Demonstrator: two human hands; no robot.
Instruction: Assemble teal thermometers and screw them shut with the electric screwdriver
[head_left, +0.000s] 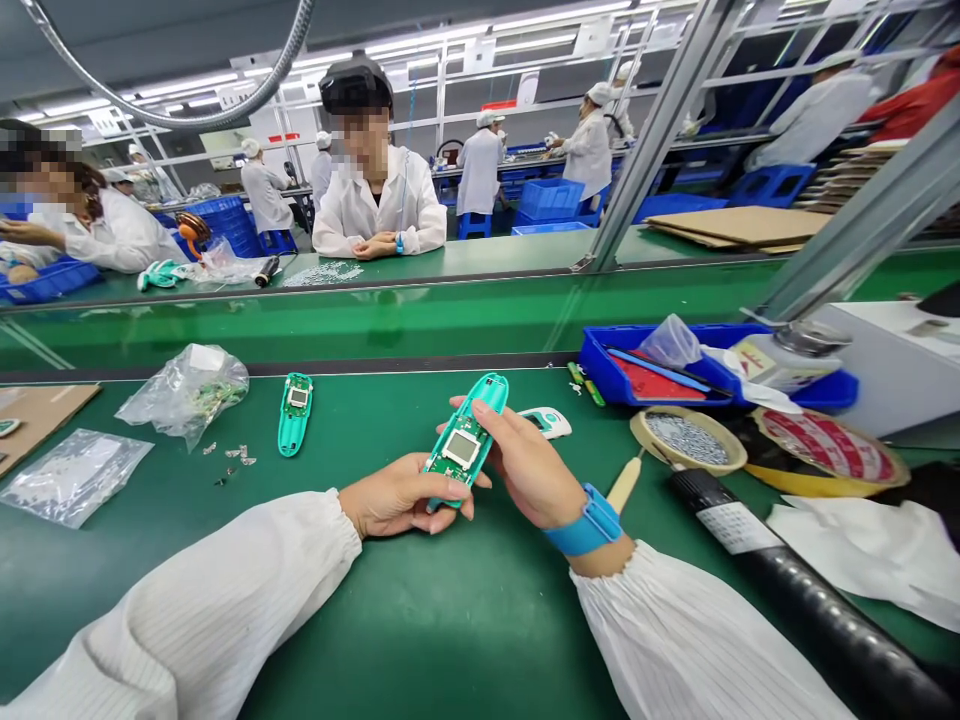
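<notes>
Between my two hands is a teal plastic housing (pixel 491 388) with a green circuit board and a small square display (pixel 460 449) in it, tilted above the mat. My left hand (pixel 401 495) grips its lower end, thumb across the near edge. The fingers of my right hand (pixel 529 455), which has a blue wrist strap (pixel 589 522), close on its upper right side. Just behind my right hand lies a white-and-teal handheld device (pixel 553 422), partly hidden. A second teal housing with a board (pixel 294 415) rests on the mat to the left.
Plastic bags (pixel 79 475) and small loose parts (pixel 240 455) lie left. At right are a blue tray (pixel 607 350), a dish of screws (pixel 686 438), a tape roll (pixel 832 445), a pale-handled tool (pixel 625 485) and a black cylinder (pixel 795 590). A person (pixel 379 200) sits across the bench.
</notes>
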